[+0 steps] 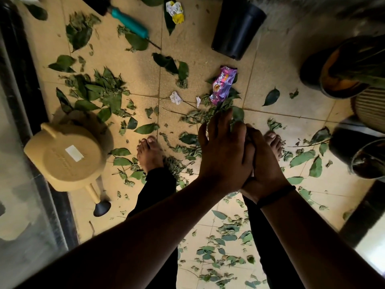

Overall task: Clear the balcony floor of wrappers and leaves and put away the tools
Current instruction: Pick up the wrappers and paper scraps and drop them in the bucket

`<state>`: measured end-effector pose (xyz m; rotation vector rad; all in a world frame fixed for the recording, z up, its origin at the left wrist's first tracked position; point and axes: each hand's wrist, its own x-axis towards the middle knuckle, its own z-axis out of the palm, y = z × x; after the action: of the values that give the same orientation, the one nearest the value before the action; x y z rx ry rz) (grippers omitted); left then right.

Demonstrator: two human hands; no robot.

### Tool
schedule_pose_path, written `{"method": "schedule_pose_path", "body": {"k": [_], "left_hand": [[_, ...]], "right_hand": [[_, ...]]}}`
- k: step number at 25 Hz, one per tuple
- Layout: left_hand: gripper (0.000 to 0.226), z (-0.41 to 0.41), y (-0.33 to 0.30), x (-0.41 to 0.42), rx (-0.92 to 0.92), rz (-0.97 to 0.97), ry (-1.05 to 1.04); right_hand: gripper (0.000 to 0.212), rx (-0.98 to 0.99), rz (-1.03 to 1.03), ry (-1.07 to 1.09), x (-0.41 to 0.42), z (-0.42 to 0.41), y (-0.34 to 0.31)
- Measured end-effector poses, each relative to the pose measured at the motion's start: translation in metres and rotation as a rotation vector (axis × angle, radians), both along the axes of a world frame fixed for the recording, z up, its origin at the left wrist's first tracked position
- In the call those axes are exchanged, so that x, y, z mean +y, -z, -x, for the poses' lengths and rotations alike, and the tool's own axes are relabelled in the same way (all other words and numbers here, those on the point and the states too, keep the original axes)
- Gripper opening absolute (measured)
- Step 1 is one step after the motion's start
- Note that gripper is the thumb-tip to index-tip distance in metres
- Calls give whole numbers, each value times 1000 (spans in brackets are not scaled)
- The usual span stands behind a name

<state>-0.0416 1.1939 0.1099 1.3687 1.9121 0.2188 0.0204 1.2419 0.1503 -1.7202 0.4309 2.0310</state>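
Green leaves [100,90] and leaf bits are strewn all over the tan tiled balcony floor [133,65]. Ahead of me lies a purple snack wrapper [224,84], and a yellow-and-white wrapper [176,11] sits at the far end. Two small white paper scraps [176,98] lie near the purple one. A teal-handled tool [129,21] is at the far left. A beige watering can [66,157] lies on its side at the left. My left hand [223,151], fingers straight, is pressed against my right hand [266,163] above the floor. A sliver of white shows between the palms; the right fingers are hidden.
An empty black plastic pot [237,28] stands at the far end. Potted plants [343,67] and another pot [366,157] line the right side. A dark sliding-door track [31,80] runs along the left. My bare feet [149,155] stand among the leaves.
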Motion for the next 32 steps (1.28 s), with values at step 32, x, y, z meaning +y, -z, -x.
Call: {"method": "schedule_pose_path", "body": {"k": [32], "left_hand": [[9, 120, 166, 39, 140, 143, -498]], "right_hand": [[53, -100, 73, -492, -3, -11, 15]]}}
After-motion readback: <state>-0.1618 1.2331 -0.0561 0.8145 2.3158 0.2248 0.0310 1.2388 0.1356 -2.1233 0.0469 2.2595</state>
